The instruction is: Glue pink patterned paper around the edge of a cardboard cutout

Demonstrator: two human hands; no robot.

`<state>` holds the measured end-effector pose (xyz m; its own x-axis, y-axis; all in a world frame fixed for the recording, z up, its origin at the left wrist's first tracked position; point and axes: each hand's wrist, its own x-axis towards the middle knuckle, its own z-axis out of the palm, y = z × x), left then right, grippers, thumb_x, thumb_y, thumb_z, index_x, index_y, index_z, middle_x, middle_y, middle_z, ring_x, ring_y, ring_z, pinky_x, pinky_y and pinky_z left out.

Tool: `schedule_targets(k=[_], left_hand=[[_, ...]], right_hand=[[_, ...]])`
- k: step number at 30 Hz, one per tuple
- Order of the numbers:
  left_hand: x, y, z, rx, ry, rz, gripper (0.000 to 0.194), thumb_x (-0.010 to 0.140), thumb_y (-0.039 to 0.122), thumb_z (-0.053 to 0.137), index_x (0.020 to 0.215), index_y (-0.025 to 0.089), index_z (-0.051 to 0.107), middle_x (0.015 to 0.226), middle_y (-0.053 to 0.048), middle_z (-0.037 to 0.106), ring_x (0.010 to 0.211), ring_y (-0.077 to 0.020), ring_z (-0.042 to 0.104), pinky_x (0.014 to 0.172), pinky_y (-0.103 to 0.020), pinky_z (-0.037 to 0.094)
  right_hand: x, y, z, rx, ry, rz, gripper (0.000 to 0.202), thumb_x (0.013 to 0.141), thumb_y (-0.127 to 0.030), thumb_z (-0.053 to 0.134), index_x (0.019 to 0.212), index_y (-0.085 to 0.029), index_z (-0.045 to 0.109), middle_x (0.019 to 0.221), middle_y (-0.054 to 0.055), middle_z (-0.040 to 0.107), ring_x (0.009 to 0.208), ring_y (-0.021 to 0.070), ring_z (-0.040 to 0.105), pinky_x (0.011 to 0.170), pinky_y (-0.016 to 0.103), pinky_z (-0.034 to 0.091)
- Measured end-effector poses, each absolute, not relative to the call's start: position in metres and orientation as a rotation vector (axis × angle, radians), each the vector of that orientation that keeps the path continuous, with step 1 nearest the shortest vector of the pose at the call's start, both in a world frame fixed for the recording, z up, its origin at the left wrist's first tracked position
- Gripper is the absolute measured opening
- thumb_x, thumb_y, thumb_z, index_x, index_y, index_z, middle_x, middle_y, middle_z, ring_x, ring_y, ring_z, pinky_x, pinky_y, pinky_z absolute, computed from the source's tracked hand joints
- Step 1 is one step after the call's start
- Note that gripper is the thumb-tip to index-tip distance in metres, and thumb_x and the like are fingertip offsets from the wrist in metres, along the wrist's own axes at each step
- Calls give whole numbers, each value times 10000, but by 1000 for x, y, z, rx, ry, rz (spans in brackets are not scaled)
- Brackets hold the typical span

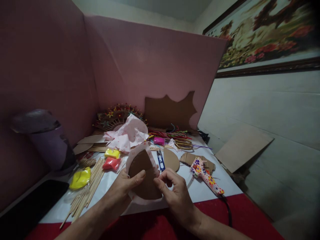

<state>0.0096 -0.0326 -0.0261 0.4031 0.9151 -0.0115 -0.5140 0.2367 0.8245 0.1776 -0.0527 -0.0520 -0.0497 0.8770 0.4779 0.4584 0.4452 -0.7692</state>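
A brown cardboard piece with a curved outline lies against pale fabric with small spots, whose border shows around it. My left hand grips both at the left side, thumb on top of the cardboard. At the right edge, my right hand has its thumb and index finger pinched on the fabric border. Just beyond are blue thread snips and a rounded cardboard piece.
A flower-patterned glue gun lies right, its cord running off the front. Wooden sticks, yellow clay packets and a red packet are left, near a purple tumbler and black phone. Crumpled fabric sits behind.
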Motion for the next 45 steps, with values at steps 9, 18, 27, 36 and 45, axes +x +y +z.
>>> schedule_targets(k=[9,18,27,36,45], left_hand=[[13,-34,-26,732,591,1070,441,802,345,637,1198,167,563,970,-125,730,909,-262,676,822,-372,523],[14,-37,-26,758,631,1042,390,785,328,661,1125,140,615,963,-129,734,915,-256,676,807,-354,534],[16,-36,-20,738,695,1078,243,776,239,676,993,131,659,881,-109,748,743,-209,699,703,-304,562],[11,-30,-8,680,724,1120,205,804,175,627,1000,121,650,892,-116,745,766,-231,705,717,-344,576],[9,-24,-17,668,716,1111,245,803,198,627,1019,89,666,952,-154,736,863,-282,695,792,-397,562]], right_hand=[[176,-52,-52,-1152,-1580,652,268,851,-324,543,630,-175,513,630,-18,465,596,130,417,575,254,335],[173,-55,-52,-1132,-1510,727,281,833,-353,568,621,-174,519,617,-25,450,582,123,404,561,242,340],[174,-52,-54,-1150,-1486,671,301,876,-407,511,675,-182,515,632,-22,466,597,126,432,571,240,357],[178,-43,-53,-1003,-1305,1399,567,761,-709,458,683,-157,556,546,-8,517,519,157,574,496,249,439],[176,-44,-54,-1022,-1264,1419,530,710,-681,556,652,-154,547,451,-18,560,363,126,571,378,193,398]])
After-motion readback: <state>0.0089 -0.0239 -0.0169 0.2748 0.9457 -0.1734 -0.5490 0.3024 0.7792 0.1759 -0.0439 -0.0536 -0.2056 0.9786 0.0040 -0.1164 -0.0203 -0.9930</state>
